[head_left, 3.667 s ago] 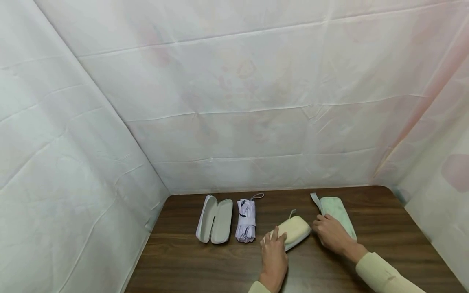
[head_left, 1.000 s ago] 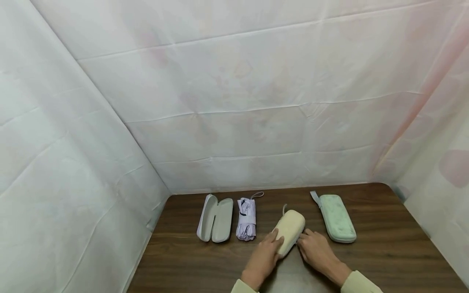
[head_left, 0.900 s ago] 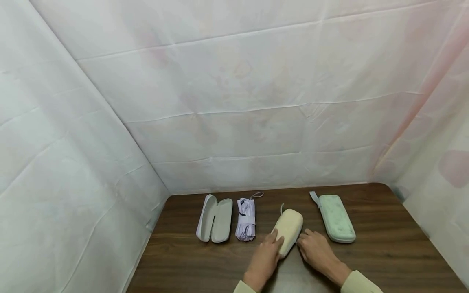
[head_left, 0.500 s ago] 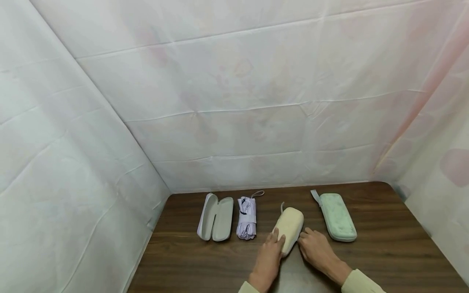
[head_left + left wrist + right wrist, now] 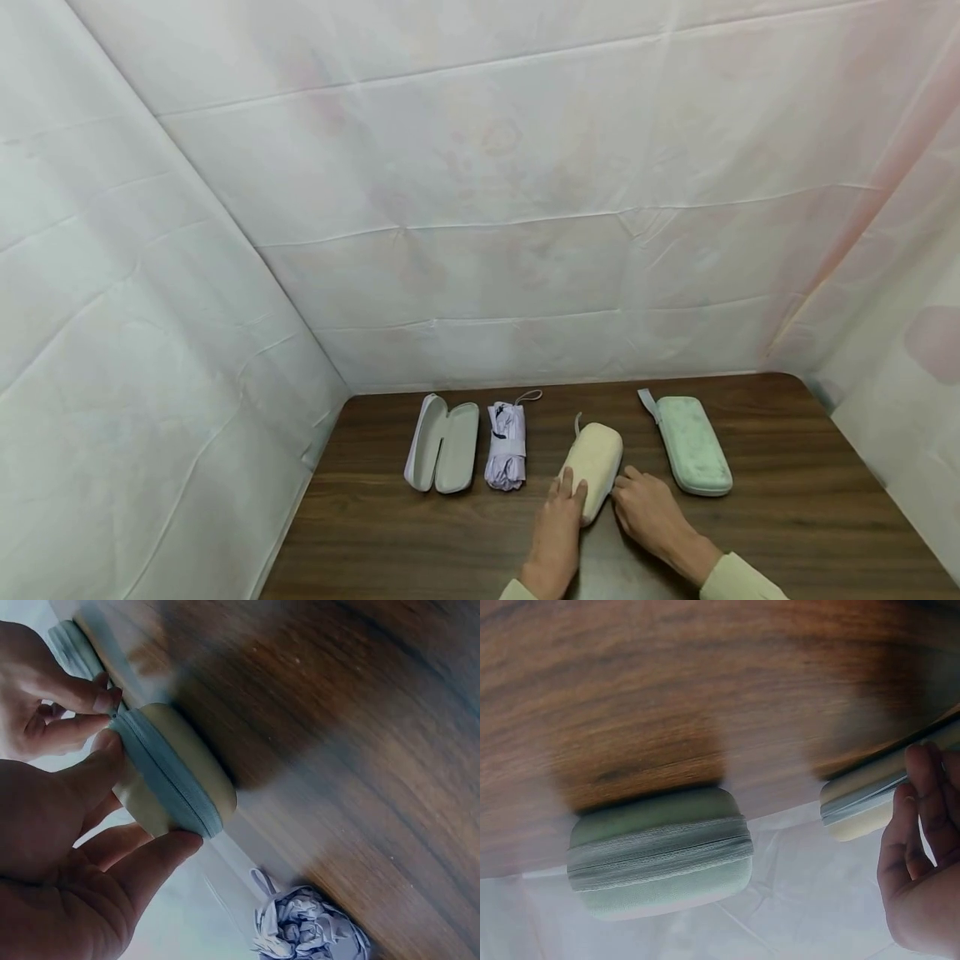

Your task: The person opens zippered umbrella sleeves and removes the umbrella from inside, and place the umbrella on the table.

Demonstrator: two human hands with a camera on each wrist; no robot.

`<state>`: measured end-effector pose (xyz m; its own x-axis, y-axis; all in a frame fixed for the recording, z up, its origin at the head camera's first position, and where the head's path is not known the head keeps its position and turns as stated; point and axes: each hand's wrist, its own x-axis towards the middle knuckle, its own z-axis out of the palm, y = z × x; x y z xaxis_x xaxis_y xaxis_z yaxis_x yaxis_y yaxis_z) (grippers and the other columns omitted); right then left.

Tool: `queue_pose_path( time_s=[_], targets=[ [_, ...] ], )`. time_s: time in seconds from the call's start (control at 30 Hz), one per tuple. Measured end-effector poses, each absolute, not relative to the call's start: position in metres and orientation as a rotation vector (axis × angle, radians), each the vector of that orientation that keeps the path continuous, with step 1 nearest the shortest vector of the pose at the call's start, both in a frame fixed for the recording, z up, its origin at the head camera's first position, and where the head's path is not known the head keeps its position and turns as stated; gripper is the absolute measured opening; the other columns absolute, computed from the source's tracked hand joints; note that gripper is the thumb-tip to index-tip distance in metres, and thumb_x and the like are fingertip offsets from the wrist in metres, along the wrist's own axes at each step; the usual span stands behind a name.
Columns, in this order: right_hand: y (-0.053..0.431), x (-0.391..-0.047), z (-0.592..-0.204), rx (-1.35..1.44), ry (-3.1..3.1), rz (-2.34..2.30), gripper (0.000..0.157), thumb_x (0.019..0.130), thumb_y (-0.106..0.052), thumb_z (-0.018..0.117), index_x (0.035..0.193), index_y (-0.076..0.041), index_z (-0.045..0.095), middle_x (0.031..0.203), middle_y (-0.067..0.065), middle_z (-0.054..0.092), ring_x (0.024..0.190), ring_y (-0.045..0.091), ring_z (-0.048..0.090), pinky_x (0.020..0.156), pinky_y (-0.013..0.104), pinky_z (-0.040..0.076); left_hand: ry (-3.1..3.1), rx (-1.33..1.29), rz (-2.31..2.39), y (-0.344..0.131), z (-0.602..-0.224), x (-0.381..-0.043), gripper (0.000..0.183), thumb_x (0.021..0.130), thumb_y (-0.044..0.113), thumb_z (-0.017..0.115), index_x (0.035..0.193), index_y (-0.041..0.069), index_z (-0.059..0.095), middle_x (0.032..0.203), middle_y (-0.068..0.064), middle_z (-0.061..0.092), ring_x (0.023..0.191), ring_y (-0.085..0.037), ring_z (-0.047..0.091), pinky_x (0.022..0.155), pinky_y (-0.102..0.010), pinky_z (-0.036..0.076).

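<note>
The cream case point(image 5: 597, 460) lies in the lower part of the head frame, right of centre, on the dark wood-grain counter point(image 5: 390, 542). It is closed where it can be seen, so its contents are hidden, and a thin grey cord point(image 5: 577, 423) sticks up from its far end. The left hand point(image 5: 557, 537) grips its near end: the head view shows fingers laid along the top, and the left wrist view shows the thumb and fingers spread to either side of the end. Between them runs a grey zip band point(image 5: 169, 776) with a dark seam down its middle. The right hand point(image 5: 648, 510) is at the case's right edge, thumb and finger drawn narrow together, pinching a small zip pull point(image 5: 115, 715) at the corner of the band.

Further right in the frame, apart from the right hand, the green case point(image 5: 694, 446) lies shut, its contents out of sight. A grey strap point(image 5: 648, 404) extends from its upper left, and the right wrist view shows its zip closed across the near end. Left of the cream case is a folded lavender umbrella point(image 5: 506, 450) with a band around it and a loop at its upper right. Left of that, the lavender case point(image 5: 456, 450) lies open, both halves showing pale grey lining. Pale cloth point(image 5: 480, 208) fills the upper frame.
</note>
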<state>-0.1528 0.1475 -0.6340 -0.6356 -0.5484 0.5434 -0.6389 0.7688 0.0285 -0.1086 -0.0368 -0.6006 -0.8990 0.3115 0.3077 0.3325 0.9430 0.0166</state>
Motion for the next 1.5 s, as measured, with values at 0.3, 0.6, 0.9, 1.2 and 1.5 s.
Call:
queue_pose_path(
  time_s=[0.3, 0.6, 0.9, 1.2, 1.5],
  targets=[
    [0.149, -0.150, -0.631, 0.892, -2.458, 0.229, 0.024, 0.075, -0.005, 0.082, 0.063, -0.015, 0.064, 0.066, -0.004, 0.056, 0.063, 0.017, 0.048, 0.051, 0.031, 0.042, -2.813, -0.384, -0.089, -0.030, -0.603, -0.107, 0.052, 0.078, 0.036, 0.077, 0.129, 0.022, 0.077, 0.140, -0.007, 0.068, 0.120, -0.024, 0.070, 0.066, -0.029, 0.059],
    [0.149, -0.149, -0.630, 0.905, -2.477, 0.230, 0.023, 0.076, -0.004, 0.083, 0.065, -0.016, 0.066, 0.067, -0.005, 0.057, 0.062, 0.015, 0.047, 0.049, 0.028, 0.040, -2.773, -0.367, -0.078, -0.028, -0.606, -0.108, 0.051, 0.077, 0.036, 0.077, 0.126, 0.022, 0.078, 0.138, -0.007, 0.070, 0.119, -0.024, 0.071, 0.068, -0.026, 0.060],
    [0.147, -0.146, -0.631, 0.913, -2.474, 0.233, 0.022, 0.076, -0.004, 0.082, 0.065, -0.015, 0.066, 0.067, -0.005, 0.058, 0.063, 0.015, 0.048, 0.049, 0.027, 0.040, -2.790, -0.371, -0.074, -0.027, -0.605, -0.108, 0.052, 0.078, 0.034, 0.078, 0.128, 0.022, 0.078, 0.139, -0.008, 0.069, 0.120, -0.025, 0.070, 0.074, -0.027, 0.061],
    [0.143, -0.141, -0.632, 0.943, -2.459, 0.288, 0.020, 0.075, -0.003, 0.081, 0.067, -0.015, 0.068, 0.071, -0.005, 0.062, 0.066, 0.014, 0.053, 0.051, 0.028, 0.045, -2.799, -0.398, -0.013, -0.029, -0.605, -0.108, 0.051, 0.081, 0.033, 0.078, 0.130, 0.022, 0.075, 0.140, -0.007, 0.068, 0.121, -0.023, 0.069, 0.071, -0.026, 0.060],
    [0.140, -0.137, -0.635, 0.939, -2.460, 0.271, 0.019, 0.073, -0.005, 0.082, 0.067, -0.016, 0.067, 0.071, -0.005, 0.062, 0.067, 0.015, 0.053, 0.051, 0.030, 0.044, -2.807, -0.373, -0.041, -0.028, -0.606, -0.107, 0.050, 0.080, 0.030, 0.078, 0.129, 0.022, 0.077, 0.140, -0.008, 0.068, 0.121, -0.024, 0.070, 0.070, -0.028, 0.061]
  ],
)
